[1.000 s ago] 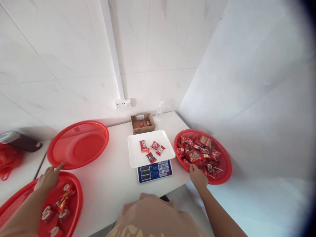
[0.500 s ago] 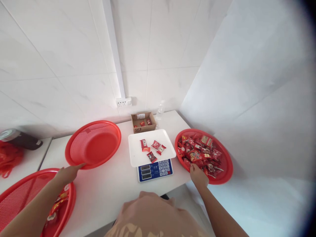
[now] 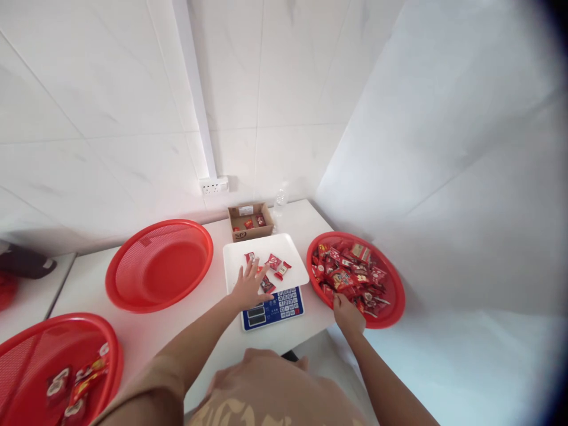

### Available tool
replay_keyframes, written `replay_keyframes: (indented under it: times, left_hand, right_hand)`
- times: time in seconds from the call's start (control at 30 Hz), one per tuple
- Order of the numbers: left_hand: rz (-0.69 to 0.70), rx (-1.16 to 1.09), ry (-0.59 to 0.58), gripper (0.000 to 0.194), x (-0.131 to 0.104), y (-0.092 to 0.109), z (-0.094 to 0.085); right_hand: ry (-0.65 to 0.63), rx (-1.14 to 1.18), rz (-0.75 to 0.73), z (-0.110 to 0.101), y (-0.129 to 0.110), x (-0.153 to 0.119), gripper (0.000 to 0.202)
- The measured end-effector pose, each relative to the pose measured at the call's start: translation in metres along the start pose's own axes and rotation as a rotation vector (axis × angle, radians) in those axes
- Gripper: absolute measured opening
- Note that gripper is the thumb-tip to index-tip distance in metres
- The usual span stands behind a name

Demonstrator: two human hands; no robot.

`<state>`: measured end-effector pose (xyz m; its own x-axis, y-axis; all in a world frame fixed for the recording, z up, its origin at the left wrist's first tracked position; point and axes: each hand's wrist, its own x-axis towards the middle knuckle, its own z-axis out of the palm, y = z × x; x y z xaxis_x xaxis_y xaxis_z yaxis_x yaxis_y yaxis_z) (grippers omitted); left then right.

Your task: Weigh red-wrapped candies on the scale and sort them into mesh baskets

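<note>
My left hand [image 3: 249,287] is spread over the left part of the white weighing tray [image 3: 237,251], fingers apart above the small red snack packets [image 3: 274,261] lying there. It partly hides some of them, and I cannot tell whether it touches any. Under the tray, the blue keypad of the digital scale [image 3: 290,303] faces me. My right hand [image 3: 348,315] grips the near rim of a red plastic basket [image 3: 396,307] heaped with red-wrapped snacks [image 3: 348,275], at the table's right edge.
A red basket with a bare bottom [image 3: 171,266] stands left of the scale. Nearer, another red basket [image 3: 116,355] holds several packets. Behind the scale sit a cardboard box [image 3: 251,232] and a clear plastic bottle [image 3: 280,201]. A dark cylinder [image 3: 26,261] lies far left.
My left hand has left the rim of the left-hand basket and moved right, over the weighing tray, with its fingers spread. My right hand keeps its hold on the full basket's rim.
</note>
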<state>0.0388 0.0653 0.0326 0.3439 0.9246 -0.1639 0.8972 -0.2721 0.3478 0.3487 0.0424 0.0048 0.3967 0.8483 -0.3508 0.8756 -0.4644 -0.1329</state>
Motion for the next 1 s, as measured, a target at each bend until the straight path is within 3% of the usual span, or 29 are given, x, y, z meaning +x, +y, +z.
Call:
replay_keyframes:
  times: [0.13, 0.2, 0.33, 0.43, 0.63, 0.8, 0.93, 1.0]
  left_hand:
    - [-0.136, 0.064, -0.041, 0.098, 0.033, -0.009, 0.011]
    - [-0.128, 0.081, -0.020, 0.085, 0.038, -0.017, 0.012]
    - [0.016, 0.063, 0.154, 0.048, 0.038, -0.025, 0.016]
    - [0.014, 0.023, 0.218, 0.029, 0.037, -0.026, 0.022]
    - [-0.046, -0.062, 0.335, 0.017, 0.042, -0.032, 0.026]
    - [-0.170, -0.132, 0.529, 0.020, 0.033, -0.060, -0.004]
    - [-0.350, -0.125, 0.681, 0.024, 0.001, -0.100, -0.043]
    - [-0.516, -0.111, 0.704, 0.029, -0.019, -0.118, -0.058]
  right_hand:
    - [-0.004, 0.012, -0.012, -0.001, 0.000, -0.001, 0.045]
    - [-0.005, 0.012, -0.020, -0.002, 0.000, -0.001, 0.045]
    - [0.001, -0.003, -0.022, -0.003, -0.001, -0.002, 0.045]
    - [0.002, -0.008, -0.021, -0.003, -0.001, -0.003, 0.044]
    - [0.010, 0.004, -0.026, -0.002, 0.000, -0.003, 0.045]
    - [0.006, -0.001, -0.017, -0.003, -0.001, -0.003, 0.045]
    - [0.016, -0.011, -0.032, -0.001, 0.000, -0.002, 0.045]
    - [0.027, -0.008, -0.022, 0.000, 0.001, -0.002, 0.045]
